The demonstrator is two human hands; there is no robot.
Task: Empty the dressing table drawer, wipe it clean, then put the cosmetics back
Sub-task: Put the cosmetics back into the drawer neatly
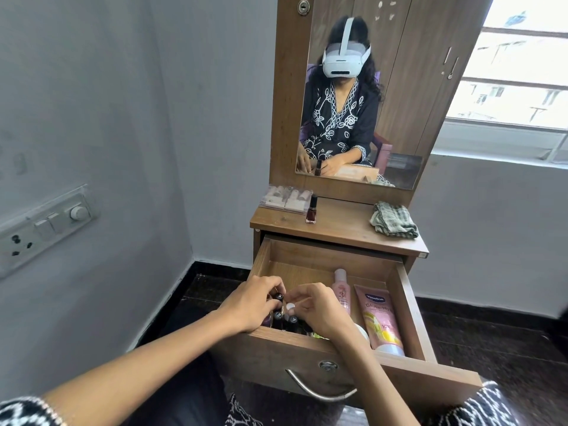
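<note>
The wooden drawer (pixel 307 352) of the dressing table is pulled out in front of me. In its left front corner stand several small nail polish bottles (pixel 278 315) with black caps. My left hand (pixel 250 304) reaches in from the left, its fingers curled round one black-capped bottle (pixel 279 296). My right hand (pixel 318 309) is beside it, fingertips pinching a small white-capped bottle (pixel 290 308). A pink bottle (pixel 342 292) and a pink Vaseline tube (pixel 381 321) lie along the drawer's right side. My right wrist partly hides a white jar (pixel 363 331).
On the table top (pixel 341 229) stand a dark nail polish bottle (pixel 311 210), a clear plastic box (pixel 285 199) and a folded green checked cloth (pixel 395 221). A mirror (pixel 368 87) rises behind. A switch panel (pixel 46 226) is on the left wall, a window (pixel 516 87) on the right.
</note>
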